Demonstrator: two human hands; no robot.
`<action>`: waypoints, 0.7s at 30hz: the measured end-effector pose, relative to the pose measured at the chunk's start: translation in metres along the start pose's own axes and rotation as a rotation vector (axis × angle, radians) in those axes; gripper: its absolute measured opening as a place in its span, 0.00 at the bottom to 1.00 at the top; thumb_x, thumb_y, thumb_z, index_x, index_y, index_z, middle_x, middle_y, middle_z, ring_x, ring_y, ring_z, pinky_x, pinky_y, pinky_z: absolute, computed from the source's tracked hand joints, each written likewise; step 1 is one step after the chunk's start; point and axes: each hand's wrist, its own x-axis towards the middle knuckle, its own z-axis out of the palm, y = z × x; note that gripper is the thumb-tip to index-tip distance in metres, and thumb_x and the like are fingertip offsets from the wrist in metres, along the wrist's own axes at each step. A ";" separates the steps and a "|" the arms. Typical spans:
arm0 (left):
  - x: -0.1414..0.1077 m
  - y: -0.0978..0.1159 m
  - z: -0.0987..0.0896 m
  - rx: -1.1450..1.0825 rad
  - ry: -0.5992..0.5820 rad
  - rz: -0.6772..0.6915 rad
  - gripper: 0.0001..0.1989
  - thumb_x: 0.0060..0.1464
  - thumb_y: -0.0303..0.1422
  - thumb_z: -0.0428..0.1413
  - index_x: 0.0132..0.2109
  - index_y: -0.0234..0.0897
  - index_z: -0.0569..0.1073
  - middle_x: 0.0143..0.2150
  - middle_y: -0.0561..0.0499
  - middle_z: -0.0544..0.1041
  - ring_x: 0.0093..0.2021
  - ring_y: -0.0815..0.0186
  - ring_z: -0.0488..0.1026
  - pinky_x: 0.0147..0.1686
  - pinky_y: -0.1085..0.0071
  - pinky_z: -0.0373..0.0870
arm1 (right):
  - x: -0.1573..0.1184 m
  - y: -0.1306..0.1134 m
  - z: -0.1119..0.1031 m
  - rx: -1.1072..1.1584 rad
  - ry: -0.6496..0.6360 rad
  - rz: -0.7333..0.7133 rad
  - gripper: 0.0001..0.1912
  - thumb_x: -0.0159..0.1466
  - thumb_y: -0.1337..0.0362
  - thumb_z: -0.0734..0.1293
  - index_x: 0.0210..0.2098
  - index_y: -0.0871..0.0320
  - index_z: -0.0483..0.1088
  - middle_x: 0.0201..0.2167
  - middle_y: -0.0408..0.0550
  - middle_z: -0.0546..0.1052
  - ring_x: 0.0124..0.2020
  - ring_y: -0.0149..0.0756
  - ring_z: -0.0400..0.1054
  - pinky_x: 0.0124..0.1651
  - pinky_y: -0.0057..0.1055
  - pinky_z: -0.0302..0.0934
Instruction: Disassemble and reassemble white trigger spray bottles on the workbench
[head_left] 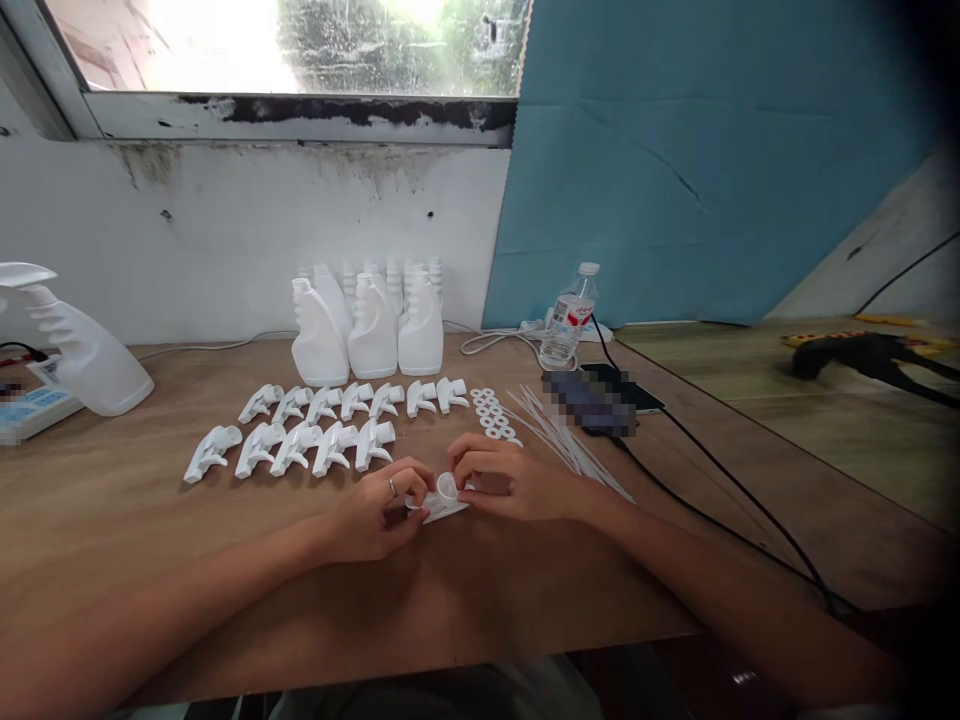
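Note:
My left hand (390,502) and my right hand (506,478) meet low over the table, both closed on a white trigger sprayer head (448,488). Its round opening faces up between my fingertips, and the fingers partly cover the rest. Beyond my hands, several white trigger sprayer heads lie on their sides in two rows, one of them a sprayer head (375,444) near my left knuckles. Small white rings (491,413) lie grouped just past my right hand. Thin white tubes (570,445) are spread to the right of the rings.
White spray bottles (373,330) stand against the wall. A finished-looking spray bottle (94,355) stands at the left beside a scale (37,410). To the right are a water bottle (562,335), a phone (592,400) and black cables (720,460). The table (315,620) has a front edge near me.

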 end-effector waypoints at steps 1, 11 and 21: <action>0.000 0.000 0.000 0.004 0.010 0.005 0.07 0.56 0.24 0.52 0.40 0.37 0.63 0.46 0.47 0.69 0.42 0.69 0.69 0.42 0.72 0.68 | 0.000 0.000 0.000 -0.019 -0.013 -0.010 0.02 0.65 0.68 0.64 0.36 0.59 0.68 0.42 0.52 0.69 0.42 0.33 0.67 0.47 0.32 0.63; 0.002 0.001 0.000 0.074 -0.059 0.069 0.19 0.57 0.22 0.48 0.55 0.39 0.61 0.55 0.43 0.68 0.53 0.64 0.68 0.53 0.67 0.67 | -0.004 0.001 0.003 -0.072 -0.032 -0.053 0.07 0.65 0.69 0.63 0.43 0.59 0.68 0.45 0.52 0.68 0.45 0.32 0.67 0.50 0.31 0.63; 0.000 0.001 0.001 0.128 -0.092 0.022 0.17 0.59 0.24 0.47 0.55 0.40 0.62 0.53 0.44 0.70 0.50 0.65 0.70 0.49 0.68 0.68 | -0.005 0.002 0.004 -0.097 -0.055 -0.079 0.06 0.66 0.69 0.62 0.41 0.59 0.68 0.45 0.53 0.68 0.44 0.32 0.67 0.47 0.30 0.63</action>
